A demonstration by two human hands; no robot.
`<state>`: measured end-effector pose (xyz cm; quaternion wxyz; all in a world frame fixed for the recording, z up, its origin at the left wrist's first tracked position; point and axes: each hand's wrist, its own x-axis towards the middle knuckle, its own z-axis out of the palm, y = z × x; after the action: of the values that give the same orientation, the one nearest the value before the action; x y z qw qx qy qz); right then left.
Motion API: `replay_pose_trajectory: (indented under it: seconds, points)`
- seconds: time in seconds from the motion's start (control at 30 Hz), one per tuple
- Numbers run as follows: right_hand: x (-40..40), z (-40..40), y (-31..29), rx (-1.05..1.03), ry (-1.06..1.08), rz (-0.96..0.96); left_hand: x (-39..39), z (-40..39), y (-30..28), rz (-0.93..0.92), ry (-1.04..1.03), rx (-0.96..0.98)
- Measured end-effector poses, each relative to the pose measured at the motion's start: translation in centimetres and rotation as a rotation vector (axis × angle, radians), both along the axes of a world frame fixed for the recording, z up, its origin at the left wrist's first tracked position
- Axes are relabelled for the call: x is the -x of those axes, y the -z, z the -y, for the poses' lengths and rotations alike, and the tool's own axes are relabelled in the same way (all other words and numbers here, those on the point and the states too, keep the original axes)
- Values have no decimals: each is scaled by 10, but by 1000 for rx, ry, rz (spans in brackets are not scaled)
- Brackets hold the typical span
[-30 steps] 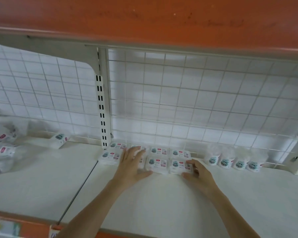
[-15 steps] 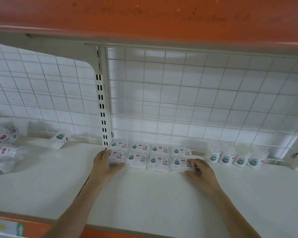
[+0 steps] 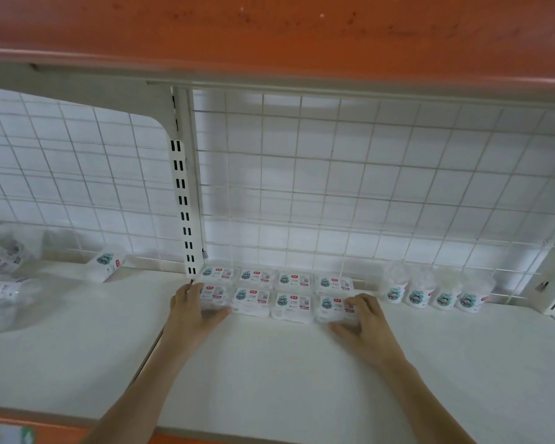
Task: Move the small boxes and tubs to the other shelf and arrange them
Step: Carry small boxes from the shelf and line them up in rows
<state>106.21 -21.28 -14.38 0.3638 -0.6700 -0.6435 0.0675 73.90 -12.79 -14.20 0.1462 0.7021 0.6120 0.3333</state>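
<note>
Several small white boxes (image 3: 290, 291) with teal and red labels stand in two rows against the wire back of the right shelf (image 3: 285, 363). My left hand (image 3: 191, 312) presses the front left box (image 3: 213, 294), with straight fingers along its left side and the thumb across its front. My right hand (image 3: 362, 318) grips the front right box (image 3: 332, 307), fingers curled over its right top and thumb at its front. Several small white tubs (image 3: 430, 291) stand in a row to the right of the boxes. One more box (image 3: 106, 262) lies alone on the left shelf.
Clear plastic bags of goods (image 3: 0, 277) are piled at the far left of the left shelf. A slotted white upright (image 3: 185, 203) divides the two shelves. An orange shelf (image 3: 269, 30) hangs low overhead, and a wire grid closes the back.
My left hand has slid from the middle boxes to the left end of the front row. The boxes now stand in tighter, straighter rows. My right hand has stayed at the right end.
</note>
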Motion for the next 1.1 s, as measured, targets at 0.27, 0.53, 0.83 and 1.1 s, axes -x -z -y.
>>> replay_pose_trajectory:
  seconds: [0.27, 0.53, 0.83, 1.1]
  points:
    - [-1, -2, 0, 26, 8, 16, -2, 5, -5, 63, 15, 37]
    - [10, 17, -17, 169, 29, -70, 5, 12, -11, -58, 62, -37]
    - [29, 107, -54, 55, 43, 418, 12, 66, -34, -415, 243, -439]
    - [32, 199, -46, 71, 14, 469, 47, 167, -30, -443, 208, -380]
